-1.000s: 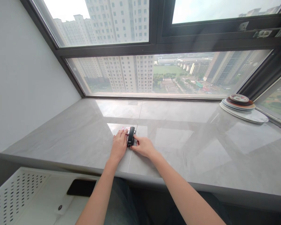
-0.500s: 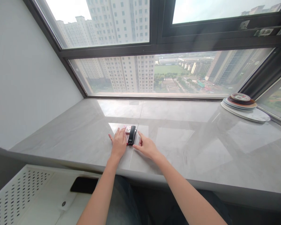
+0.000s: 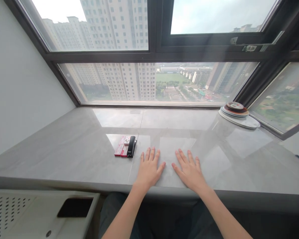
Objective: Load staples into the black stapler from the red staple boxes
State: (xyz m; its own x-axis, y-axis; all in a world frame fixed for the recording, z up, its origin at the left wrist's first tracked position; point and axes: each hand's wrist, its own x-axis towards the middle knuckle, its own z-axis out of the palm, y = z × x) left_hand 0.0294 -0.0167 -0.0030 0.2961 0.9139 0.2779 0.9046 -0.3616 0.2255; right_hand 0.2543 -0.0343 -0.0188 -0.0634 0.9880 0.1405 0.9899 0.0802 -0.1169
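Observation:
My left hand (image 3: 149,168) lies flat on the grey stone sill with its fingers spread, holding nothing. To its right, my right hand (image 3: 189,170) also rests palm down, fingers apart and nothing in it. Left of my left hand sits a black stapler (image 3: 131,146), lengthwise away from me. Against the stapler's left side are red-and-white small boxes (image 3: 121,149), with a smaller white-and-red box (image 3: 127,140) on top near the far end. Neither hand touches the stapler or the boxes.
A stack of round plates or discs (image 3: 235,111) stands at the back right by the window frame (image 3: 149,57). Below the sill's front edge (image 3: 164,190), at the lower left, a black phone-like slab (image 3: 75,207) lies on a white perforated surface (image 3: 37,217).
Both hands have left the stapler and boxes, moved right and opened flat on the sill. The camera view has shifted to the right.

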